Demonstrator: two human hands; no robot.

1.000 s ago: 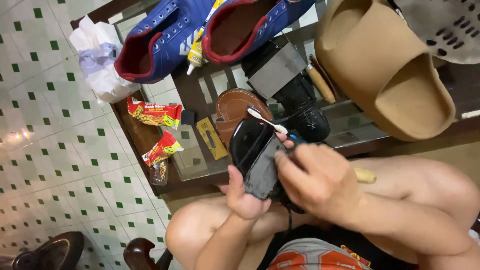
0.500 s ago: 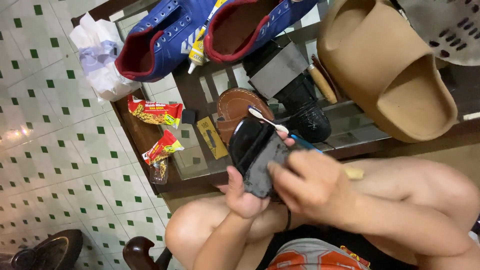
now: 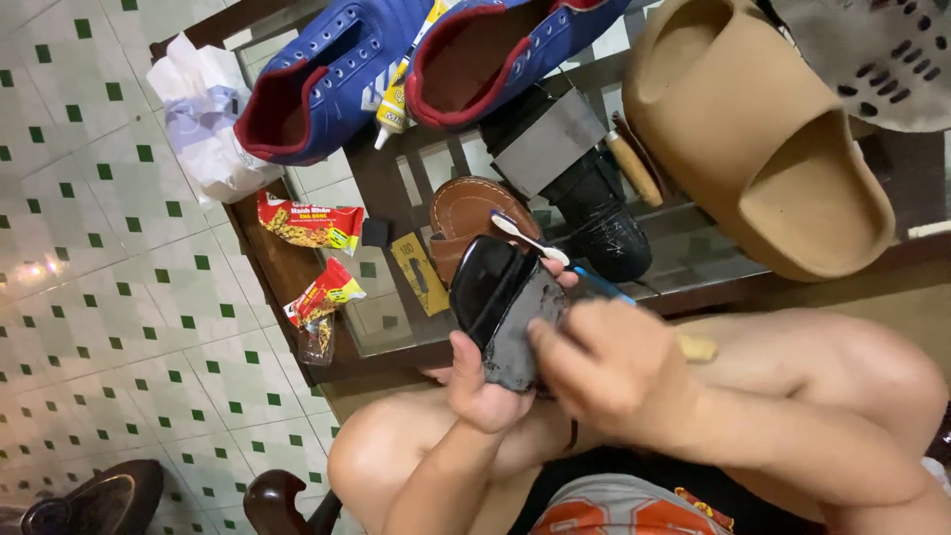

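Head view: left hand [image 3: 485, 381] grips black shoe [image 3: 505, 307] over the knees, beside the table [image 3: 396, 327]. Right hand [image 3: 604, 367], closed on toothbrush [image 3: 530, 236], has shifted down slightly since earlier frames; scrubbing appears underway.

Your left hand [image 3: 482, 388] grips a black shoe [image 3: 502, 305] of glossy, smooth leather; your right hand [image 3: 604, 369] covers part of it. The slide [image 3: 763, 139] looks like matt tan foam, lightly grainy. The sneakers [image 3: 337, 74] are blue cloth with red lining. The table [image 3: 396, 307] has a clear glass top in a dark wooden frame. The snack packets [image 3: 309, 223] are shiny foil. The floor tiles [image 3: 89, 267] gleam.
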